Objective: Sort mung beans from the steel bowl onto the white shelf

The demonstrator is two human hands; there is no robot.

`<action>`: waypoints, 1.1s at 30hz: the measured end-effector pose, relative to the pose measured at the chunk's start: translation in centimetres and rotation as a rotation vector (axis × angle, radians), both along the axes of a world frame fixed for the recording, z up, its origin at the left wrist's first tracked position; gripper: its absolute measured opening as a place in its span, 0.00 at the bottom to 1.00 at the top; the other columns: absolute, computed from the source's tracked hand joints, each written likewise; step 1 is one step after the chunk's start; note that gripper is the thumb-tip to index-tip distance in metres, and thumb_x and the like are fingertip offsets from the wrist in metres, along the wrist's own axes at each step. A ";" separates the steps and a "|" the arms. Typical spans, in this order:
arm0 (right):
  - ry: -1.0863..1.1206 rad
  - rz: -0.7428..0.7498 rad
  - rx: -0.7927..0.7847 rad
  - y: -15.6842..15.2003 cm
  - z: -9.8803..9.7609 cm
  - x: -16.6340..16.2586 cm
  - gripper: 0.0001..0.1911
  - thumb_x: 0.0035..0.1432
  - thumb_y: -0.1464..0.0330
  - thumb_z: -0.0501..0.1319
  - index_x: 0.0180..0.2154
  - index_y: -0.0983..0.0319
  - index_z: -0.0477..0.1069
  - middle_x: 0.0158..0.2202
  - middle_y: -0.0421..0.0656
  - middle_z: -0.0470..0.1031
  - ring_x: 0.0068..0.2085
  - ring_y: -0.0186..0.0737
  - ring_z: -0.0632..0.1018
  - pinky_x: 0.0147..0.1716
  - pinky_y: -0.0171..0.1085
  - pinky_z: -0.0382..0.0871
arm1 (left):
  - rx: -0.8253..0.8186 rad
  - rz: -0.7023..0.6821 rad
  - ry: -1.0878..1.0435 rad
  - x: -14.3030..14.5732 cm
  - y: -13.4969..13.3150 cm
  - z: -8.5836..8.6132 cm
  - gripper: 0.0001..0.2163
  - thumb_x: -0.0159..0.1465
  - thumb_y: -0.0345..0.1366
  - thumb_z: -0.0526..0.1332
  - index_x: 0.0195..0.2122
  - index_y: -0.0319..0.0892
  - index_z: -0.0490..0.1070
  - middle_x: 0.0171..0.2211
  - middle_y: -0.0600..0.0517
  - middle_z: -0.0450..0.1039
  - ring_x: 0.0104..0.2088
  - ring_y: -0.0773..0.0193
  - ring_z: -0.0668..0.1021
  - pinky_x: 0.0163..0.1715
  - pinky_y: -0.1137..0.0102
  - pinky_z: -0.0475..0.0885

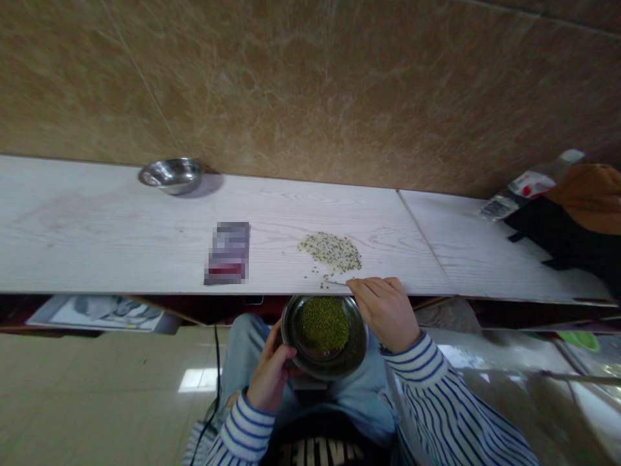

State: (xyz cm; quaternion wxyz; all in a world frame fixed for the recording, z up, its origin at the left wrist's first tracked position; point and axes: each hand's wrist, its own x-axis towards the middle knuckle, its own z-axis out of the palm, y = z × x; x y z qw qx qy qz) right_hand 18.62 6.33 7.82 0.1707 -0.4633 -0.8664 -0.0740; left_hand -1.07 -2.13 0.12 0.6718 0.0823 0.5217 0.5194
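Observation:
My left hand [272, 375] grips the left rim of a steel bowl [358, 353], its thumb over the edge. The bowl is at the counter's front edge, above my lap, and holds a heap of green mung beans [323, 323]. Above the bowl's right side, my right hand [385, 312] is closed around a thin pale utensil [336, 282] whose tip points left over the countertop; its exact kind is unclear. Just beyond the tip lies a spread-out pile of white grains mixed with green beans [332, 251]. A few loose beans are scattered near the edge.
A second steel bowl [172, 176] stands near the wall at left. A blurred-out purplish packet [228, 254] lies left of the pile. At right are a plastic bottle [528, 184] and a black and brown cloth item [577, 213]. Open shelves [104, 314] run under the countertop [272, 213].

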 end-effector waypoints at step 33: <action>-0.019 0.123 -0.040 1.1 0.1 -2.9 0.11 0.61 0.74 0.54 0.43 0.60 0.70 0.37 0.42 0.78 0.39 0.36 0.74 0.38 0.37 0.54 | 0.037 0.035 0.006 -1.8 0.6 -0.2 0.30 0.47 0.29 0.60 0.53 0.50 0.63 0.36 0.55 0.71 0.31 0.64 0.72 0.27 0.70 0.69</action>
